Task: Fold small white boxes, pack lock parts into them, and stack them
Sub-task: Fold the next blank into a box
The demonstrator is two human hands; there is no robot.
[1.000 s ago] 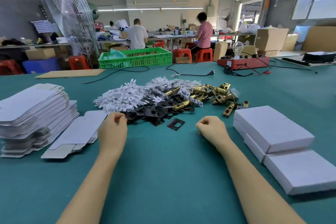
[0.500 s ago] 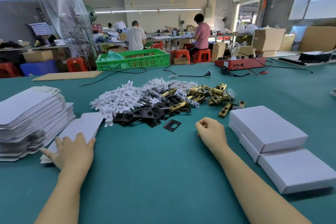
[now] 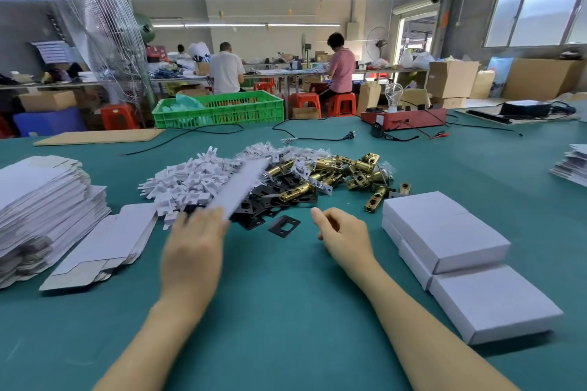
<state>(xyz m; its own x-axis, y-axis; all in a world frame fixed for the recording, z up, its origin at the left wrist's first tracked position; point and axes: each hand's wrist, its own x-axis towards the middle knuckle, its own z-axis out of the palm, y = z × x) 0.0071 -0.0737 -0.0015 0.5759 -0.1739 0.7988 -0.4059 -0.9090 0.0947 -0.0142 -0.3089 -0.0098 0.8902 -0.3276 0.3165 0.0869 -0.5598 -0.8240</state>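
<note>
My left hand [image 3: 193, 251] holds a flat white box blank [image 3: 243, 186], blurred, raised over the parts pile. My right hand [image 3: 341, 233] rests loosely curled on the green table [image 3: 270, 311], holding nothing. In front lies a heap of white plastic pieces [image 3: 187, 182], black metal plates [image 3: 260, 203] and brass latch bolts [image 3: 349, 170]. One black plate [image 3: 283, 226] lies apart between my hands. A tall stack of flat blanks [image 3: 41, 203] sits at the left, with a lower pile [image 3: 104, 244] beside it. Three folded white boxes [image 3: 444, 232] sit stacked at the right.
Across the table's far side are a green crate [image 3: 219, 108], a red test box with a bulb [image 3: 403, 116], black cables [image 3: 311, 136] and a cardboard sheet [image 3: 98, 136]. Another paper stack [image 3: 571, 165] is at the right edge. People work at benches behind.
My left hand went from the low pile of blanks at the left toward the middle, now holding one blank raised. My right hand's fingers have loosened a little.
</note>
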